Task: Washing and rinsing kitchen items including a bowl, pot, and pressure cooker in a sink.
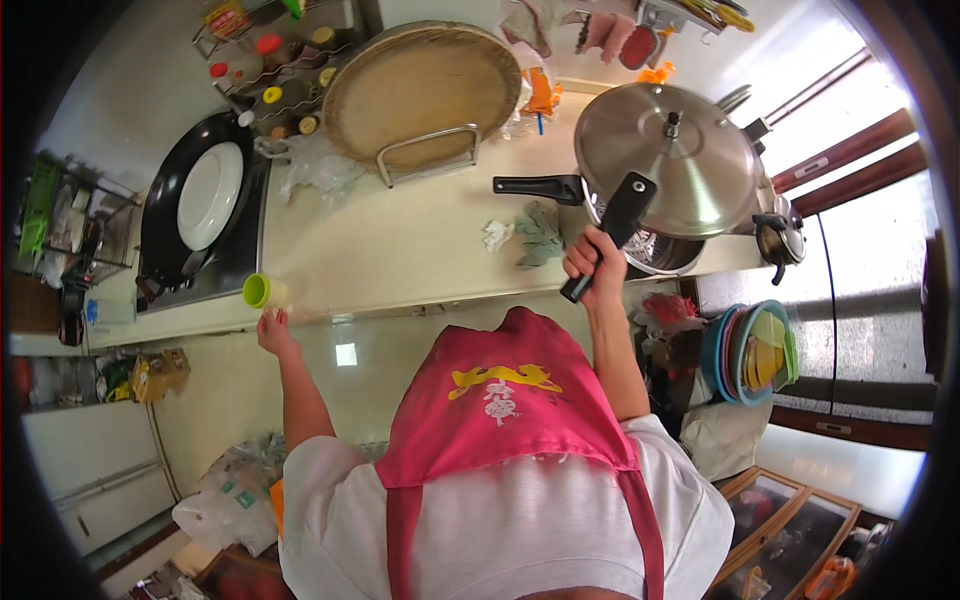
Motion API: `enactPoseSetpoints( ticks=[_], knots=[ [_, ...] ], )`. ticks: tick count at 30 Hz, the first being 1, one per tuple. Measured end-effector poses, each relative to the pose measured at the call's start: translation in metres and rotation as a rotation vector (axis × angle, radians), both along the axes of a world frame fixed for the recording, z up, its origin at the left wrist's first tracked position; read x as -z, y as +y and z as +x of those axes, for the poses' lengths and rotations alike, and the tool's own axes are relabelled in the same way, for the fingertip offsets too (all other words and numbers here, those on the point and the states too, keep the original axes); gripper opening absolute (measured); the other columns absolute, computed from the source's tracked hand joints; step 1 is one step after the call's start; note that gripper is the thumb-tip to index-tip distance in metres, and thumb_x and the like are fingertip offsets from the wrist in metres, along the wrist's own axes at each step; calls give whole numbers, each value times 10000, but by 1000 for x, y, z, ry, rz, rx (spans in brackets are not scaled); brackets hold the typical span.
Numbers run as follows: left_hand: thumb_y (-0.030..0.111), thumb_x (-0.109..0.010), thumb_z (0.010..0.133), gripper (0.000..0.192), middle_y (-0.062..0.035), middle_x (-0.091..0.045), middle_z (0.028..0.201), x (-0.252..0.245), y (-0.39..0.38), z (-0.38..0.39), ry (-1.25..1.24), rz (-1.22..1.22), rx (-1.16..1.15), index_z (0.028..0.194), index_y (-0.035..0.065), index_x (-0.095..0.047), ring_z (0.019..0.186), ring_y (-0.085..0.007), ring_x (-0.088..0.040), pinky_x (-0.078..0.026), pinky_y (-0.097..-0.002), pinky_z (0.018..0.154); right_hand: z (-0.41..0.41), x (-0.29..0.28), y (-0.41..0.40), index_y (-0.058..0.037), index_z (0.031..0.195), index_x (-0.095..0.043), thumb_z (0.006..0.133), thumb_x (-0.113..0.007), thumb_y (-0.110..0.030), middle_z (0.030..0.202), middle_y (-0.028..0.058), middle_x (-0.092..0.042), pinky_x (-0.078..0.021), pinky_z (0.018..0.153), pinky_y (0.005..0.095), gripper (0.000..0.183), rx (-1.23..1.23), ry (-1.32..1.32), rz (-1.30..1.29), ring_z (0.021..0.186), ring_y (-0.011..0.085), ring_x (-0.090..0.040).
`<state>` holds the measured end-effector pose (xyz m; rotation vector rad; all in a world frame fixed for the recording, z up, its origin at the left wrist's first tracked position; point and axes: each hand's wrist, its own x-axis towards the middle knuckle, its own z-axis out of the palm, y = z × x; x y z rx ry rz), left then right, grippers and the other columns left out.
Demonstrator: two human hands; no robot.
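Observation:
My right hand (604, 262) grips the long black handle (628, 206) of a steel pressure cooker lid (664, 150). The lid is held off-centre over the pressure cooker pot (664, 262), leaving part of its mouth uncovered. A perforated metal insert (641, 241) shows inside, and the pot's own black handle (536, 187) points left. At the counter's front edge, the fingertips of my left hand (275, 331) are at the near side of a lime-green-rimmed cup (257, 291). The cup looks upright; whether my fingers grip it cannot be told.
A black wok (157, 217) holding a white plate (210, 196) sits on the hob at left. Behind the counter (360, 240) stand a round wooden chopping board (424, 94) and bottles. A green-grey cloth (538, 234) and crumpled white tissue (497, 235) lie beside the pot. Stacked basins (739, 360) are at right.

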<state>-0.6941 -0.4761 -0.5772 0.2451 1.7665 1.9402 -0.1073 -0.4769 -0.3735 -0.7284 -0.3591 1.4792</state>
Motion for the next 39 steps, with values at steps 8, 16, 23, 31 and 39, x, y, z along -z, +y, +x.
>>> enactPoseSetpoints(
  ticks=[8,16,23,31,39],
  knots=[
    [197,-701,911,318,-110,-636,1021,-5,-5,-14,-66,-24,52,1085,-40,-581,866,-237,-676,-583,-313,751,-12,-48,-46,-14,804,-574,859,-663,-99,583,41,-547,-399,439,299,135,-144,-930,-149,439,106,-478],
    [194,-704,910,291,-78,-634,1003,-2,1,-27,-86,88,33,1071,-19,-587,864,-210,-655,-554,-316,734,-76,-45,-9,25,915,-550,711,-722,-186,689,249,-628,-522,667,471,340,-592,-1704,251,727,437,-645],
    [198,-656,940,462,-107,-579,1211,-2,-23,-30,-39,-16,75,1319,-7,-488,1001,-234,-625,-536,-361,810,-123,63,43,39,953,-583,721,-706,-188,708,232,-651,-536,702,469,347,-849,-1810,449,748,423,-658],
    [443,-538,980,545,-126,-541,1299,-35,-49,76,-337,-48,202,1342,40,-481,1094,-300,-592,-536,-450,855,-146,125,76,11,1000,-606,737,-678,-195,856,234,-679,-527,777,487,341,-929,-1842,468,862,407,-661],
    [478,-476,999,548,-107,-553,1322,-57,-27,84,-316,86,293,1359,66,-491,1169,-257,-554,-471,-439,963,-166,171,89,-23,1084,-589,773,-722,-271,901,217,-664,-526,804,476,419,-840,-1775,449,872,397,-656]
  ],
)
